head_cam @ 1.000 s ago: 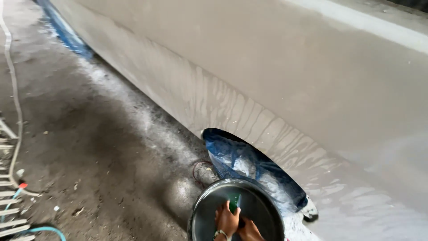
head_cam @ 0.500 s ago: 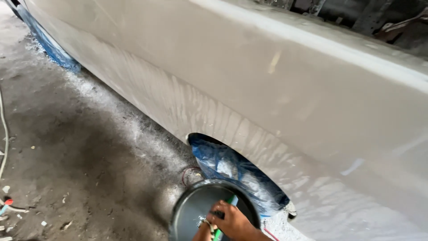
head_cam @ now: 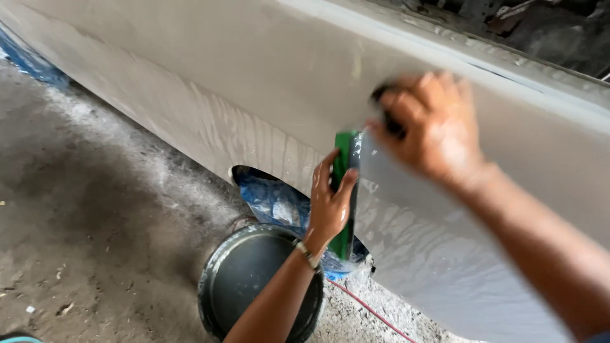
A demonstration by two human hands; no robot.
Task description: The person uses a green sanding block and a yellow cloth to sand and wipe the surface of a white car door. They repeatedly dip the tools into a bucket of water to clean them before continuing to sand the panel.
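Left hand (head_cam: 328, 206) grip closed on green squeegee (head_cam: 345, 190) flat against wet car panel (head_cam: 254, 82), right hand (head_cam: 432, 127) clamps dark sanding pad (head_cam: 389, 121) above it; bucket (head_cam: 254, 286) below grip; wet handle may slip

A rough grey concrete floor (head_cam: 95, 209) fills the left and lower part of the frame, dusty and pale at upper left, stained darker toward the middle. Small bits of debris (head_cam: 63, 309) lie scattered at lower left. A round dark bucket (head_cam: 251, 286) stands on the floor at lower centre, just below the wheel arch. A thin red cable (head_cam: 368, 309) runs across the floor from beside the bucket toward the lower right. Crumpled blue plastic sheeting (head_cam: 28, 63) lies on the floor at upper left.
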